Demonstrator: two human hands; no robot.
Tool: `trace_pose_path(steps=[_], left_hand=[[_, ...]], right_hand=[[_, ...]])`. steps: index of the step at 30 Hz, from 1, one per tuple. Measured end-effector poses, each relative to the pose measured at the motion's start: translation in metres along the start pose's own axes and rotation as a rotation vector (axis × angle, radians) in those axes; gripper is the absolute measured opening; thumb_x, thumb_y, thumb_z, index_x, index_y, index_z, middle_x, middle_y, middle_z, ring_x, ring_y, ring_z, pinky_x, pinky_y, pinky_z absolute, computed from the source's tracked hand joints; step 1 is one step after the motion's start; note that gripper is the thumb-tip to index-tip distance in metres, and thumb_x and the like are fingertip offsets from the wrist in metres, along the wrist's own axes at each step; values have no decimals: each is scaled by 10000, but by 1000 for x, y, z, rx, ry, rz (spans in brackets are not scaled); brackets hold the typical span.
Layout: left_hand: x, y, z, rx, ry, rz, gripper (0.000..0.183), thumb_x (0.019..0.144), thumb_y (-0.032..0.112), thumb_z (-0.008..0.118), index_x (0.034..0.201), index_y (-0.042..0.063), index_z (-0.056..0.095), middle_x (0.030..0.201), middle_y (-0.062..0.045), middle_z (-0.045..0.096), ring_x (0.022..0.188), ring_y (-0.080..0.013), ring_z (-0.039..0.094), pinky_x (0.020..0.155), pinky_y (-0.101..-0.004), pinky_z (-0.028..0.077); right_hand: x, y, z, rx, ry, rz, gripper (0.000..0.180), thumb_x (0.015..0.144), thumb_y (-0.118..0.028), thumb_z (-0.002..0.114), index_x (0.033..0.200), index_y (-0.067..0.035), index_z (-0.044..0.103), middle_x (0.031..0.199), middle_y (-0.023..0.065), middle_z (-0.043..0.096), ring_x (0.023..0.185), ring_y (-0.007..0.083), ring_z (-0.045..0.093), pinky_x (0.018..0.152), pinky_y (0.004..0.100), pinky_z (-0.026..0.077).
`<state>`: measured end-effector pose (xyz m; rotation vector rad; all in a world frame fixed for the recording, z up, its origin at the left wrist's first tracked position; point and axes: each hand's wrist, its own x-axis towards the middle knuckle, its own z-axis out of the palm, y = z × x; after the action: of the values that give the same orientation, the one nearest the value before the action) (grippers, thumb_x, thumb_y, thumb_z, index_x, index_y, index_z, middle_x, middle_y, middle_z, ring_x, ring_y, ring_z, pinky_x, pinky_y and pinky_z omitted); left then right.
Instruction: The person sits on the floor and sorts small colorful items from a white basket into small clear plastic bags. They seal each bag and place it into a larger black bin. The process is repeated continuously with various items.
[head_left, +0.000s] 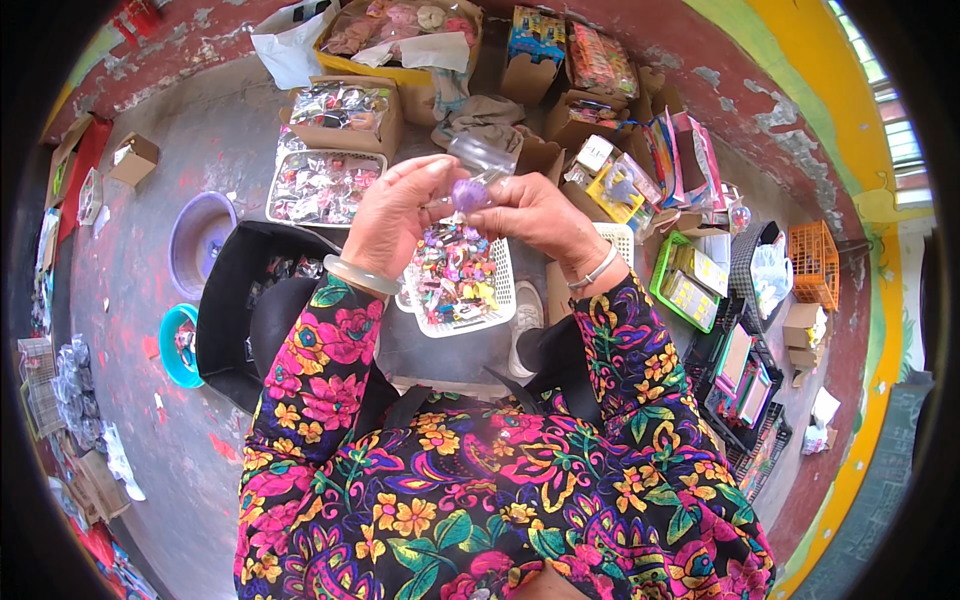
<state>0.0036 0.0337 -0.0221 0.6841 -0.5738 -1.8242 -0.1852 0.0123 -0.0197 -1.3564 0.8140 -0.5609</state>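
Observation:
Both hands are raised above a white plastic basket of small colourful hair clips. Between them is a small clear plastic bag, its upper part standing up past the fingers. A purple ornament, perhaps part of a hair accessory, shows at the bag's lower part. My right hand pinches the bag beside the ornament with thumb and forefinger. My left hand grips from the other side, its fingertips partly hidden behind the ornament and the film.
A black open bin with small packets stands by my left leg. Beyond the hands sits a white basket of bagged accessories. Cardboard boxes line the wall. Purple and turquoise basins lie left; a green tray is right.

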Motion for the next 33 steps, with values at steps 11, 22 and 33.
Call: trace_pose_path(steps=[11, 22, 33], left_hand=[[2, -11, -10, 97, 37, -7, 186, 846, 115, 568, 948, -37, 600, 901, -97, 627, 823, -182, 612, 755, -289, 486], [4, -10, -6, 200, 89, 15, 147, 831, 101, 579, 927, -6, 611, 856, -75, 635, 768, -137, 619, 690, -255, 502], [2, -12, -12, 442, -15, 161, 197, 819, 183, 619, 849, -12, 624, 797, -56, 619, 709, -105, 580, 651, -235, 471]], right_hand=[[3, -11, -3, 156, 302, -90, 143, 821, -150, 607, 829, -9, 629, 691, 15, 590, 642, 78, 536, 580, 211, 422], [11, 0, 8, 332, 425, -128, 116, 814, -119, 601, 770, -12, 601, 644, 12, 573, 584, 69, 501, 566, 199, 401], [9, 2, 6, 87, 373, -177, 153, 847, -158, 547, 782, -32, 601, 667, -4, 560, 564, 65, 483, 513, 195, 389]])
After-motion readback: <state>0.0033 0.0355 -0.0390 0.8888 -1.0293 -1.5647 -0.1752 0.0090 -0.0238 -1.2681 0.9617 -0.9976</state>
